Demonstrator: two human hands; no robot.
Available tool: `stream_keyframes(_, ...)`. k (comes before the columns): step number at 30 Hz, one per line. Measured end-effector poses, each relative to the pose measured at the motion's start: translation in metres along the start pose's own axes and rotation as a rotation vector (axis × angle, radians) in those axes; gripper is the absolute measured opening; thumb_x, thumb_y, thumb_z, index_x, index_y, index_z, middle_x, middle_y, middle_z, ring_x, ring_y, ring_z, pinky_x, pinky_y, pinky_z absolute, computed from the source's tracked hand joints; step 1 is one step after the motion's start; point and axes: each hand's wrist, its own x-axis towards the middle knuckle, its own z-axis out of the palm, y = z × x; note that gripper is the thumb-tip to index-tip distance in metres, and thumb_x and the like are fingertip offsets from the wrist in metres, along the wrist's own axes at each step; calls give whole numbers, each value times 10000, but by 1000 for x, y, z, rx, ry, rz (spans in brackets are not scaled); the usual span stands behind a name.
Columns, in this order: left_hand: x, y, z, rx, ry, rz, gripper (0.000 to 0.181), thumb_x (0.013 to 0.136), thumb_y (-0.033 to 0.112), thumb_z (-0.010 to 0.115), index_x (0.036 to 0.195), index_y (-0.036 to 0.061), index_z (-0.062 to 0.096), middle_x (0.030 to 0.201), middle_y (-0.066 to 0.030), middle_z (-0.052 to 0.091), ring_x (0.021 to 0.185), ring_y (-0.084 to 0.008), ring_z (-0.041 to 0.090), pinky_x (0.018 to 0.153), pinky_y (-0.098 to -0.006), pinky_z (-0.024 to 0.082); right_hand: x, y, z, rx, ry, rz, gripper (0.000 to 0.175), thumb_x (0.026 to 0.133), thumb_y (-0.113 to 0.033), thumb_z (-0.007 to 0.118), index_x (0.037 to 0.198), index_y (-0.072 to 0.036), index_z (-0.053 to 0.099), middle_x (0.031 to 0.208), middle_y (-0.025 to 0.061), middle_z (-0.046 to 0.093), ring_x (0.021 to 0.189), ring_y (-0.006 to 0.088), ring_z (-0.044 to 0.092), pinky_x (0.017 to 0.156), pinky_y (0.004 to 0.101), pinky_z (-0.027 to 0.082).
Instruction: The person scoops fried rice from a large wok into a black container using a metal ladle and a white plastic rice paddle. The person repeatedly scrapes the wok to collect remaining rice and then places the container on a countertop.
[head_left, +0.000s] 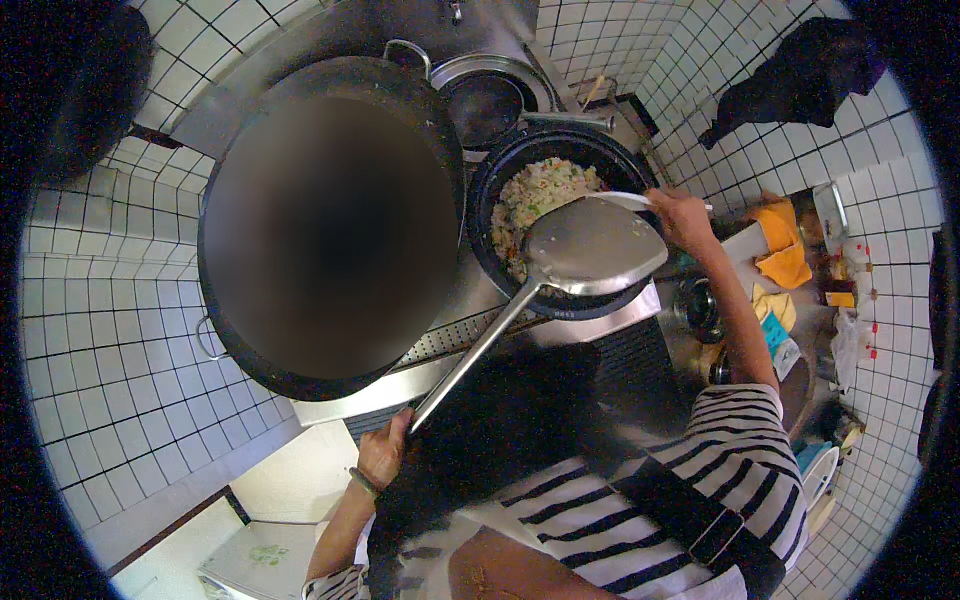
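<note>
My left hand (384, 452) is closed around the end of the long metal handle of a wok spatula (594, 244). The broad steel blade hangs over the near right part of a dark wok (487, 259), with a few grains stuck to it. Fried rice with green and reddish bits (544, 184) lies in that wok. At its right rim, my right hand (681, 219) grips a white dish (628, 199), of which only a thin edge shows; the blade hides the rest.
A very large dark wok (330, 386) with loop handles stands left; its inside is blurred. Behind the rice sits a dark pan (487, 112) with a metal handle. An orange cloth (781, 244), a black bowl (697, 307) and several bottles (840, 289) are at right.
</note>
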Motion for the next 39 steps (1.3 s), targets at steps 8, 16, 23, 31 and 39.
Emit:
stream_keyframes(8,6,19,-24,228,66,-10,469,717,31,567,1175,45,468,879,-167,627,737,-340,623,663,-431,498,13,-25,-32,87,83,-34,194,830,-151,580,1024,-142,586,933,150,638,775,347,638,651,425,515)
stream_keyframes(16,6,22,-21,-24,50,-120,485,762,74,615,1210,81,428,824,-182,626,710,-401,610,614,-447,501,16,-31,-12,-167,1,273,221,883,-237,534,1061,-110,567,819,153,630,667,336,617,556,425,475)
stream_keyframes(23,18,33,-7,-914,17,40,379,839,72,630,1160,54,431,1053,-44,505,935,-117,493,781,-261,424,-9,-45,-32,533,255,327,181,915,-174,524,1007,-23,563,727,73,578,614,137,506,564,279,418)
stream_keyframes(31,36,43,-28,-1000,-261,-114,400,845,87,629,1192,57,434,1020,-33,493,949,-107,458,837,-243,379,59,-71,-70,313,199,100,167,878,-143,555,1014,-54,596,853,145,635,750,280,629,650,343,495)
stream_keyframes(39,44,43,-34,-832,-246,-99,281,856,114,622,1060,72,433,757,-8,462,539,-69,442,441,-225,380,88,-68,-90,-126,-253,-364,179,833,-119,542,991,-98,623,956,113,643,811,329,619,702,381,502)
